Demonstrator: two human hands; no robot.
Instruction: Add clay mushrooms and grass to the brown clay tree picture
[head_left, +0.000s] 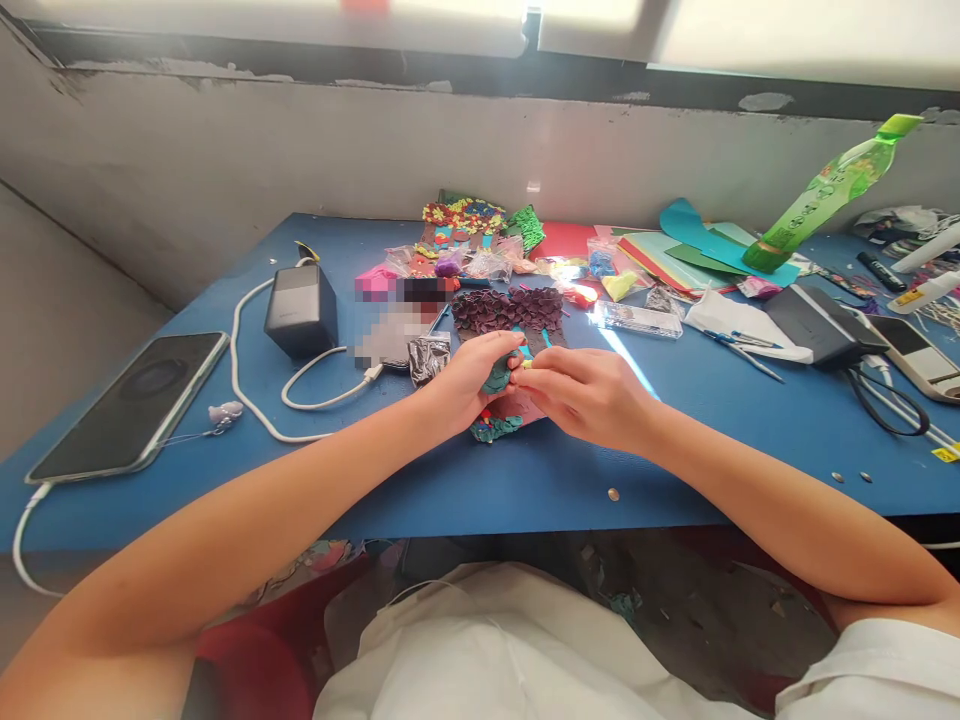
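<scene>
My left hand (469, 385) is closed around a lump of teal modelling clay (497, 377), held above a clay picture. My right hand (600, 398) meets it with thumb and fingers pinched together, and a tiny yellow-green bit (527, 364) shows at the fingertips. Below both hands lies the clay picture (508, 312), with dark maroon petal-like flakes along its far part and teal flakes at its near corner. The hands cover much of its middle.
A black power bank (301, 310) and a phone (131, 405) with white cables lie left. Behind stand a second clay picture (463, 222) and bagged clay (491, 263). To the right are coloured paper (656, 262), a leaning green bottle (832, 195), pens (742, 352) and a black box (821, 325).
</scene>
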